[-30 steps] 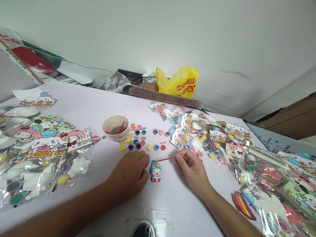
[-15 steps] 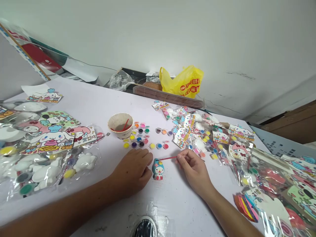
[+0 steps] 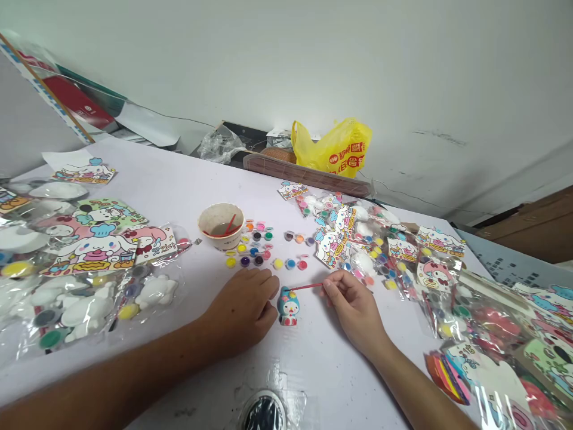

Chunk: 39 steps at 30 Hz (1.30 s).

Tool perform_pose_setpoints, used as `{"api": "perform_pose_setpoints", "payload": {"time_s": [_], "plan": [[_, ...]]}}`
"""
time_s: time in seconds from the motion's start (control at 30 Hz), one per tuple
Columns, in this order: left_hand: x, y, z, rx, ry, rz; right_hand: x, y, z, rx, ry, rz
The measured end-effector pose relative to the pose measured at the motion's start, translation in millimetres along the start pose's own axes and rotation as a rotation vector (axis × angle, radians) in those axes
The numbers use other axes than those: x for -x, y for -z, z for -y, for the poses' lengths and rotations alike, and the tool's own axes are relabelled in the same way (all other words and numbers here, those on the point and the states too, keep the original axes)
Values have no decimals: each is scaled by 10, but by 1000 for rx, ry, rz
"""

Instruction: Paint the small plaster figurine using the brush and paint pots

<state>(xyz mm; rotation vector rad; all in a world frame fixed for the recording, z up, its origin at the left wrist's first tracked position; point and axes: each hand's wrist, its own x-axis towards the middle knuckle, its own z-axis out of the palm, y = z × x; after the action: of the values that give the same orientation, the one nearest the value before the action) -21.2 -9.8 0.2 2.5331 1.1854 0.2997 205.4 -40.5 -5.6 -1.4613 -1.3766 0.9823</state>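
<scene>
- Soft, moderately bright light, palest on the upper wall [image 3: 224,65].
- Dim shadow at the wall's right.
- White glare streaks the plastic packets [image 3: 496,409].
- Edges look stretched; small print blurs.

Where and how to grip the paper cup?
Outer wall of the paper cup, just below the rim, coming in from the left. It's upright, round and open-topped, so thumb on the near wall and fingers on the far one should suit. Paint pots crowd its right; keep level, there's liquid and red sticks inside.
</scene>
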Motion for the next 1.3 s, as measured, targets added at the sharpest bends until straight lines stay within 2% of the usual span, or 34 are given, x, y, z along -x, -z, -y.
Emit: {"api": "perform_pose_setpoints", "payload": {"time_s": [0.3, 1.3], "plan": [[-8, -11, -1, 20, -17, -31, -2, -9, 14, 15, -6, 4], [-2, 2, 3, 54, -16, -20, -10, 8, 3, -10, -48, -8]]}}
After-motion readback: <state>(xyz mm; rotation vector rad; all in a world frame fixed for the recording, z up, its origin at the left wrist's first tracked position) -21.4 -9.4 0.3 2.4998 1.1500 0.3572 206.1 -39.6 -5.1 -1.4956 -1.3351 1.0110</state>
